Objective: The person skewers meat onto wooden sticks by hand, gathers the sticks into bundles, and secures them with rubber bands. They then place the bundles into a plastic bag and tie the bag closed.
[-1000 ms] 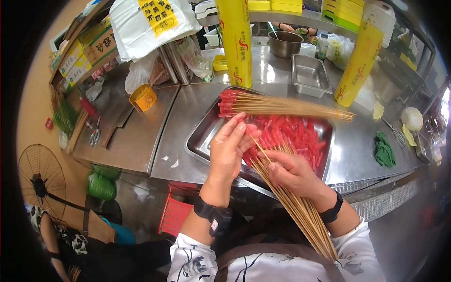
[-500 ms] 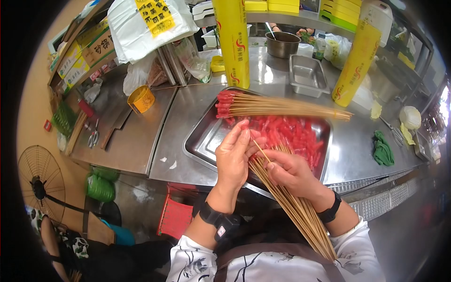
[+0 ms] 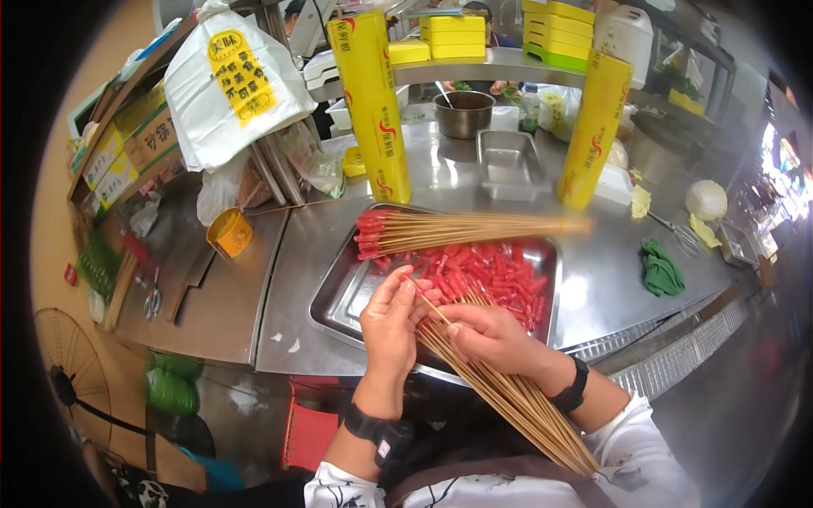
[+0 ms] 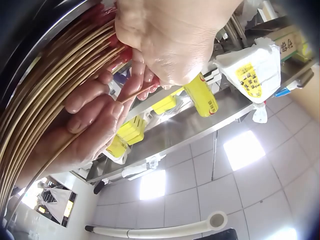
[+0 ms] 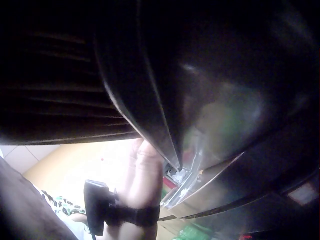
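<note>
In the head view my left hand (image 3: 391, 320) pinches a glossy red piece at the tip of a thin wooden skewer (image 3: 429, 302); the left wrist view shows this red piece (image 4: 156, 82) between its fingertips. My right hand (image 3: 491, 337) holds that skewer lower down, between thumb and fingers. Beneath the right hand a bundle of skewers (image 3: 529, 411) slants from the tray toward my apron. Both hands are over the near side of a metal tray (image 3: 329, 306) holding many red pieces (image 3: 508, 278). Skewers with red-covered ends (image 3: 373, 235) lie across its far side.
Two yellow cling-film rolls (image 3: 373, 110) (image 3: 596, 131) stand behind the tray. Between them are an empty metal pan (image 3: 510, 161) and a pot (image 3: 463, 114). A green cloth (image 3: 660, 269) lies right; scissors (image 3: 153, 298) and a yellow tape roll (image 3: 229, 233) lie left.
The head view has tilted up, so the counter and hands appear lower and further left. Both hands keep their hold on the skewer and its red piece, with only small finger shifts.
</note>
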{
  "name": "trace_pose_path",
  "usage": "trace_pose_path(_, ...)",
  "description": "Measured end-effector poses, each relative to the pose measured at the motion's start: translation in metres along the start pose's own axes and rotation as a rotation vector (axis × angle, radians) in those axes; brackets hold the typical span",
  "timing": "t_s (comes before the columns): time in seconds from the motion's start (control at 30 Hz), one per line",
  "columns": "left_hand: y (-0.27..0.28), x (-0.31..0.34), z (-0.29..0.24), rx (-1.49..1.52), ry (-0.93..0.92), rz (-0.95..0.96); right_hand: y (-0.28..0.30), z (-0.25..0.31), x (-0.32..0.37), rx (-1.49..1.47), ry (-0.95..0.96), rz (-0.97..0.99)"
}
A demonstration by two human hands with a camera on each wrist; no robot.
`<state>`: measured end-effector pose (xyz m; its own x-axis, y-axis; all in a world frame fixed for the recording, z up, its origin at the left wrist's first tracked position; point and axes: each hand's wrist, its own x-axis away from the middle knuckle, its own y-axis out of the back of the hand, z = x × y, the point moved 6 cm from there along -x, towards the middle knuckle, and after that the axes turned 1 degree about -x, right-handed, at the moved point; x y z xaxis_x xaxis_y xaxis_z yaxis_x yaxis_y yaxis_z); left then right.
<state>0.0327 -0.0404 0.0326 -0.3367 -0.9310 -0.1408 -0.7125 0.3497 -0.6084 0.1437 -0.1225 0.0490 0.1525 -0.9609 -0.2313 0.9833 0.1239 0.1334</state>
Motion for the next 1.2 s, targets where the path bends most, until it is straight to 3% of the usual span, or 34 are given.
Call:
trace_pose_path(0.13,0.006,0.001,-0.004,-0.124,0.005,-0.071,0.005,0.000,0.002,-0.178,0.001,-0.049)
trace_pose_path(0.27,0.008,0.000,-0.013,-0.406,-0.092,-0.107,0.027,0.010,0.012,0.041,0.158,-0.117)
trace_pose_path(0.43,0.022,-0.001,-0.007,-0.688,-0.147,-0.134,0.056,0.013,0.021,-0.102,0.036,-0.238)
trace_pose_path(0.57,0.027,0.005,-0.014,-0.911,-0.326,-0.141,0.071,0.012,0.036,-0.016,0.015,-0.269)
trace_pose_path(0.67,0.026,0.016,-0.017,-0.808,-0.295,-0.127,0.074,0.015,0.059,0.098,-0.026,-0.290)
trace_pose_path(0.77,0.020,0.046,-0.030,-0.979,-0.493,-0.141,0.075,0.016,0.099,0.293,-0.147,-0.293)
trace_pose_path(0.87,0.033,0.078,-0.023,-0.834,-0.383,-0.137,0.062,0.026,0.149,0.272,-0.355,-0.271)
trace_pose_path(0.97,0.037,0.102,-0.008,-0.492,-0.070,-0.061,0.042,0.012,0.199,-0.138,-0.598,-0.256)
trace_pose_path(1.07,0.027,0.117,0.009,-0.329,0.191,0.085,-0.004,0.026,0.211,-0.596,-0.709,-0.083)
trace_pose_path(1.2,0.003,0.136,0.040,-0.095,0.470,0.288,-0.017,0.020,0.209,-0.433,-0.679,-0.049)
